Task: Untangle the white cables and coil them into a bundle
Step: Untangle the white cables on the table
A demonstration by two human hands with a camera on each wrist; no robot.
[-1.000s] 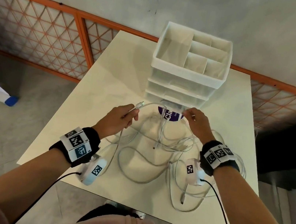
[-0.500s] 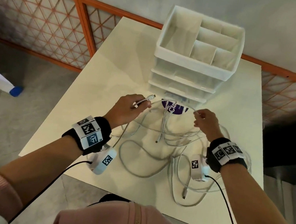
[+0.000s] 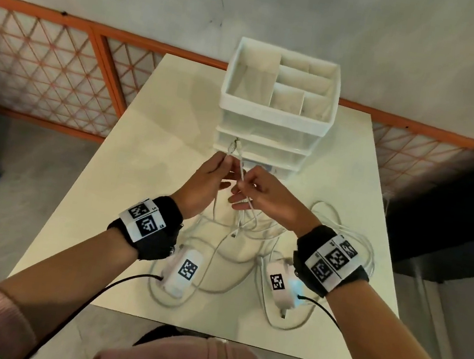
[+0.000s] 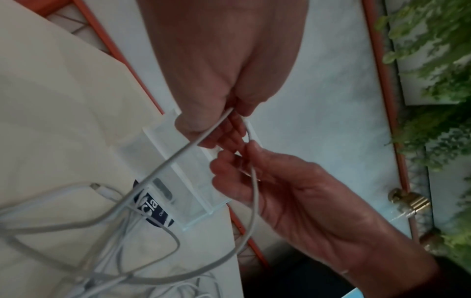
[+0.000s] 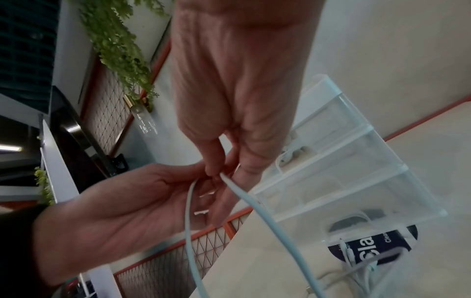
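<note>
Hands: left hand (image 3: pixel 206 182) and right hand (image 3: pixel 270 198) raised together in front of the drawer organiser (image 3: pixel 277 105), fingertips nearly touching.
Left fingers: pinching one white cable (image 3: pixel 239 164) near its plug, which points up.
Right fingers: curled round the same cable just below.
Cables: remaining white cables (image 3: pixel 228 273) lie tangled in loops on the table (image 3: pixel 156 136) beneath both wrists.

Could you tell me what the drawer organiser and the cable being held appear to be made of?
The drawer organiser looks like glossy plastic: white frame, see-through drawer fronts. The cable looks like smooth, matte white rubbery sheathing, since it bends freely; its exact material cannot be told.
</note>
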